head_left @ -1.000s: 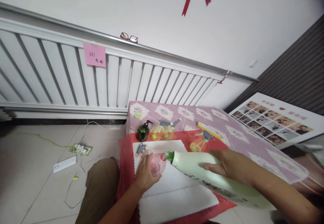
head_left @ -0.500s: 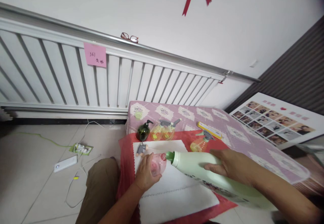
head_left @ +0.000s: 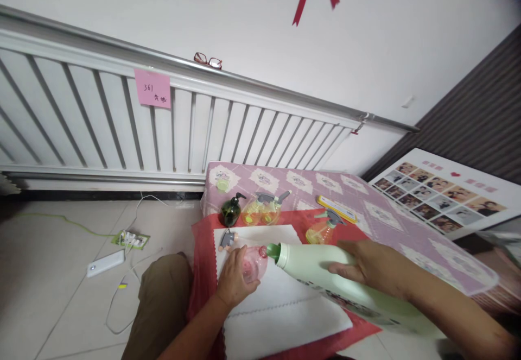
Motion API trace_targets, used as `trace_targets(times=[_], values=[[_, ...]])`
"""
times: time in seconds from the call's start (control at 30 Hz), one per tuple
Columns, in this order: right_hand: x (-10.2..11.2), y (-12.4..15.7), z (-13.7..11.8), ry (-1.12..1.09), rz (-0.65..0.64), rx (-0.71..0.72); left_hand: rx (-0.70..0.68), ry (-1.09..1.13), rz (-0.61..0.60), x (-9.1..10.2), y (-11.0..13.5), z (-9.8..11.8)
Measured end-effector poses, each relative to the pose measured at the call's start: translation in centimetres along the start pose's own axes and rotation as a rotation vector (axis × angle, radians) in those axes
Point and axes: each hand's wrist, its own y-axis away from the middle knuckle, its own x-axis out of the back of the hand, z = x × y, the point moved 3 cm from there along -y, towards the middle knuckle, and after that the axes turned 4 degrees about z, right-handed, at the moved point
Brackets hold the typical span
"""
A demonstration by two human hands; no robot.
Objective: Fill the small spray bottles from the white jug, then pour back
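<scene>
Presently, your left hand (head_left: 234,278) is wrapped around a small pink clear bottle (head_left: 254,262), holding it on the white cloth (head_left: 280,316). Your right hand (head_left: 372,267) grips the body of a large pale green detergent bottle (head_left: 325,278), tipped nearly flat, its green spout (head_left: 272,251) touching the pink bottle's mouth. A loose grey sprayer head (head_left: 227,239) lies just beyond your left hand. Farther beyond stand a dark green pump bottle (head_left: 230,211) and two yellow spray bottles (head_left: 264,210).
</scene>
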Motion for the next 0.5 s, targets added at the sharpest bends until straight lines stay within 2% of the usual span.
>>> trace_targets(times=[0.33,0.5], values=[[-0.11,0.04,-0.01,0.027,-0.017,-0.001,-0.006,0.02,-0.023,0.02,-0.14,-0.01],[-0.56,-0.19,0.54,0.033,-0.015,0.005,-0.003,-0.006,0.007,0.0,-0.04,0.02]])
